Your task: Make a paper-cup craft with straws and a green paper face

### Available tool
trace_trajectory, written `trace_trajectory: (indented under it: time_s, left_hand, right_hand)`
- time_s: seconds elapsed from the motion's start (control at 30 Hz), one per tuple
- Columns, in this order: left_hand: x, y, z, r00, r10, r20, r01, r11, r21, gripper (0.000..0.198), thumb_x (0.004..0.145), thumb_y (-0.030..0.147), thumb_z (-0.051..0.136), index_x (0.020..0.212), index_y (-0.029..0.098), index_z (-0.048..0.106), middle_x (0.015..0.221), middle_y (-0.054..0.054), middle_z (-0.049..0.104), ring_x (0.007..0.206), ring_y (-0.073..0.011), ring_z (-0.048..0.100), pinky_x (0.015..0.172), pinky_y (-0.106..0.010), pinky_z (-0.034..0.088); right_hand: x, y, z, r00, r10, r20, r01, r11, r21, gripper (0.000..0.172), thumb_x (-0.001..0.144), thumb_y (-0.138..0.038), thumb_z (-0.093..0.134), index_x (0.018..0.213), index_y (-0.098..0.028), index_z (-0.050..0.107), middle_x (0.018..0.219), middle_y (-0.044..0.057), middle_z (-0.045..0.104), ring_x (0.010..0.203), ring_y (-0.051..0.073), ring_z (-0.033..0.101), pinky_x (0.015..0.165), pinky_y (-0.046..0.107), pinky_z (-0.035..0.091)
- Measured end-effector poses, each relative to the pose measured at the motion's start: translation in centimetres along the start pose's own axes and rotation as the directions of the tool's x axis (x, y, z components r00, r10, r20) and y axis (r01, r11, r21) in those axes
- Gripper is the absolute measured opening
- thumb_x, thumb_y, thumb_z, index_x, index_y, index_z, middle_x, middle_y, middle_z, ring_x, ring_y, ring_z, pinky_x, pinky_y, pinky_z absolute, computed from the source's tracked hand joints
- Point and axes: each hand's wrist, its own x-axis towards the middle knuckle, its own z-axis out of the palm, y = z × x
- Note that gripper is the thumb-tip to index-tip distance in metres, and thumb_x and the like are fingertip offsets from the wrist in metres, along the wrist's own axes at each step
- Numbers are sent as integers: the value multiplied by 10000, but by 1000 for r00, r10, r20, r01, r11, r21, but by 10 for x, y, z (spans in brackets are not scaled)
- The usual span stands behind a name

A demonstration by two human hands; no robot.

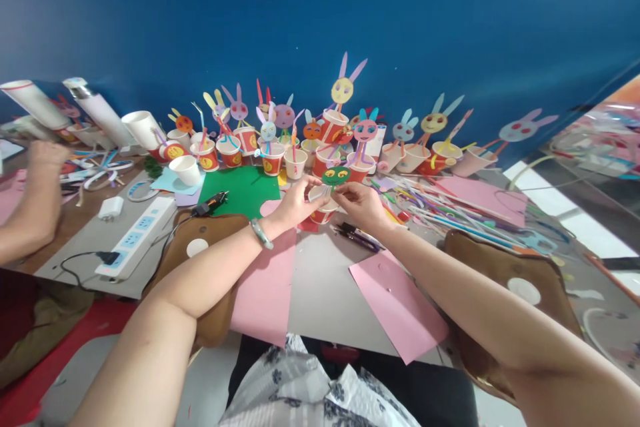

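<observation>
A small round green paper face (336,176) with yellow eyes stands just above a red-and-white paper cup (323,212). My left hand (299,201) curls round the cup's left side and rim, its fingers near the face's left edge. At the face's lower right edge, the fingertips of my right hand (364,204) are pinched together on it. A thin pale strip shows below the face; how it joins the cup is hidden by my fingers. Dark pens (361,238) lie beneath my right hand.
Along the blue wall stand several cups with paper rabbit figures (343,90). Green paper (243,188), a glue gun (213,203) and a power strip (137,237) lie left. Pink sheets (397,303) are in front; coloured strips (445,210) lie right. A co-worker's arm (35,200) is far left.
</observation>
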Motion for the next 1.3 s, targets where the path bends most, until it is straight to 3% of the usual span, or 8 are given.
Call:
trace_trajectory:
  time_s: [0.17,0.33,0.5,0.67,0.8,0.93,1.07,1.3]
  left_hand:
    - [1,2,-1,997,-74,7,74,995,-61,290,872,444,727,890,159,680,881,-61,725,804,-162,655,765,-290,507]
    - [1,-1,0,994,-103,41,108,987,-120,336,845,478,740,871,144,717,792,-52,724,692,-147,624,670,-278,489]
    - [2,-3,2,994,-81,72,93,979,-181,285,847,442,740,870,158,727,863,-73,755,785,-171,675,762,-307,536]
    - [2,-2,3,992,-90,93,104,981,-161,277,869,432,717,867,155,700,870,-72,738,786,-164,662,776,-312,532]
    - [2,10,0,992,-82,92,92,990,-103,293,867,444,723,892,156,672,829,-39,694,717,-138,599,700,-278,494]
    - [3,24,0,987,-55,151,88,970,-225,332,909,488,673,972,162,683,945,-61,720,850,-165,647,770,-283,511]
    - [2,26,4,996,-37,81,53,977,-205,355,904,509,674,968,162,708,966,-69,726,905,-183,656,830,-300,521]
    - [1,19,7,987,-136,79,153,947,-281,372,857,529,717,914,162,732,916,-46,737,888,-184,654,833,-313,532]
  right_hand:
    - [-6,-11,1,998,-55,9,55,998,-34,252,828,-439,662,818,-192,708,807,60,733,727,189,645,678,309,507]
    - [-8,-12,5,996,-88,-22,88,996,-1,338,851,-526,646,783,-199,695,778,46,703,705,176,605,677,310,487]
    - [-11,-8,7,995,-88,-48,88,996,2,420,838,-615,645,739,-207,661,746,34,675,684,171,573,677,316,469]
    - [-13,-5,6,997,-73,-36,75,996,46,380,847,-576,646,756,-207,662,749,27,671,704,171,581,695,314,471]
    - [-15,-4,5,995,-98,-25,99,994,46,305,863,-499,646,760,-214,668,768,24,683,748,183,601,726,321,482]
    - [-18,-7,5,986,-169,-2,168,984,54,280,894,-451,628,751,-214,673,792,32,690,765,187,619,742,327,499]
    - [-21,-10,6,979,-201,-9,202,979,29,243,905,-417,622,777,-218,681,827,44,695,793,196,636,759,329,507]
    - [-22,-9,7,977,-214,-15,214,977,14,233,907,-401,623,764,-220,656,836,49,703,805,205,642,789,344,508]
